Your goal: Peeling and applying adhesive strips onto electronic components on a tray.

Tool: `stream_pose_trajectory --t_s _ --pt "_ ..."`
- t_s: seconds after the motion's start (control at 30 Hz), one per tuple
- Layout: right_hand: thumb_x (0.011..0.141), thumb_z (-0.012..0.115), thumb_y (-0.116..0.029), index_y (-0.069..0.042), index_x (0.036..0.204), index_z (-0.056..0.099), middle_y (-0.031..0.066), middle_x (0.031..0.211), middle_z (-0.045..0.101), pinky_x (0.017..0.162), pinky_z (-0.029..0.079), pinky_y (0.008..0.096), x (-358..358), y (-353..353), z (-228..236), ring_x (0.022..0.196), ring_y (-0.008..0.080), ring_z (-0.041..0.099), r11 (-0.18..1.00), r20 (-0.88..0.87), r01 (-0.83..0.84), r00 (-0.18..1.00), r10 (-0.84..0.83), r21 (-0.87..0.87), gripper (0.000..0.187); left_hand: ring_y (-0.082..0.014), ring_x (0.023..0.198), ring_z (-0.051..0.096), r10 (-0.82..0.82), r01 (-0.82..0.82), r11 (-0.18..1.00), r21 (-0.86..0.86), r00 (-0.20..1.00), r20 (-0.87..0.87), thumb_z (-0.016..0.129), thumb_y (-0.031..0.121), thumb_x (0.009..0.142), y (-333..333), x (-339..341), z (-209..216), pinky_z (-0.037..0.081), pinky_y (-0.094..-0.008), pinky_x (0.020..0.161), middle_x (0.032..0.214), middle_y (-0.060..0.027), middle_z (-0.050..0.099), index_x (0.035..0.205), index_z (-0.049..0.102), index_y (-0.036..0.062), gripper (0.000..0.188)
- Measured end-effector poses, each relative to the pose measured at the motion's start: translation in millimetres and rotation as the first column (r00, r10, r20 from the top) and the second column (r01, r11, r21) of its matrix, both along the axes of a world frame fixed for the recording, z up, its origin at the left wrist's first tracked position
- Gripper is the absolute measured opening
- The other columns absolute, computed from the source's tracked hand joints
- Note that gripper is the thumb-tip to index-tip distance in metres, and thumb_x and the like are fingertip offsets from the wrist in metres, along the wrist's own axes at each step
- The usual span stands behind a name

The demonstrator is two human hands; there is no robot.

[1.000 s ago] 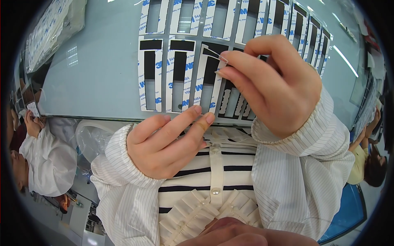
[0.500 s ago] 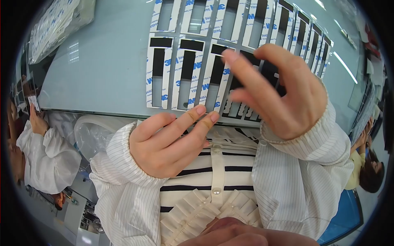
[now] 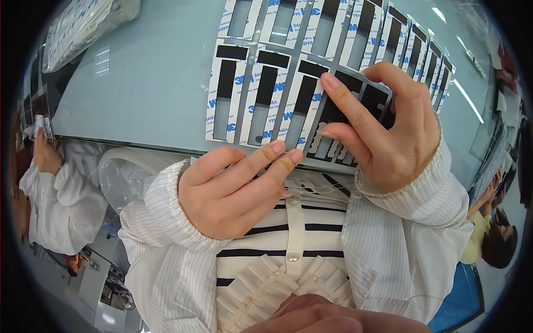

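A white, blue-printed adhesive strip frame with black panels [image 3: 312, 114] lies flat on the pale blue-grey, glossy desk [image 3: 139, 105], third from the left in the row nearest the person. The left hand [image 3: 230, 191] is palm down with its fingers spread, two fingertips at the frame's lower end, gripping nothing. The right hand [image 3: 391, 136] has its index fingertip at the frame's upper right corner — thumb and finger stand well apart, with nothing visible between them.

Just right of the frame, partly under the right hand, lie flat black panels with wavy white edging [image 3: 320, 140]. Two matching white-and-blue frames [image 3: 249, 102] lie to its left, and a farther row of similar frames [image 3: 309, 39] runs beyond. A clear-plastic-wrapped stack of white, blue-printed sheets [image 3: 89, 30] sits at the desk's far left.
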State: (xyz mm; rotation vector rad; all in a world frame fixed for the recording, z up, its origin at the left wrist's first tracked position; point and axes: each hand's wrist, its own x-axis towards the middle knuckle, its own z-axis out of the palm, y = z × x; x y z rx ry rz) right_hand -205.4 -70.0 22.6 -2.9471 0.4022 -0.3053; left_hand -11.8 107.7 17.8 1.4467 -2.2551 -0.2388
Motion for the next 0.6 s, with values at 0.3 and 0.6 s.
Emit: stream_pose_trajectory --t_s 0.3,0.6 --pt "0.081 0.067 -0.053 -0.024 0.128 0.07 0.0094 0.12 0.054 0.067 0.05 0.0308 9 -8 -3 0.087 0.0218 0.054 0.994 -0.022 0.034 0.999 -0.037 -0.103 0.055 -0.0228 0.105 0.069 0.032 -0.032 1.0 -0.001 0.999 0.009 0.068 0.014 0.087 -2 3 -2 0.047 -0.0297 0.076 0.113 -0.0102 0.072 0.083 0.069 0.0008 0.013" --pt "0.084 0.055 -0.064 -0.024 0.126 0.071 0.0098 0.12 0.057 0.073 0.051 0.0322 28 -9 -22 0.089 0.0223 0.057 0.987 0.059 -0.061 0.996 0.07 -0.147 0.06 -0.0144 0.111 0.067 0.095 -0.1 0.995 0.031 0.988 0.125 0.073 0.024 0.085 4 0 -9 0.043 -0.031 0.078 0.117 0.0012 0.073 0.076 0.065 0.0193 0.013"
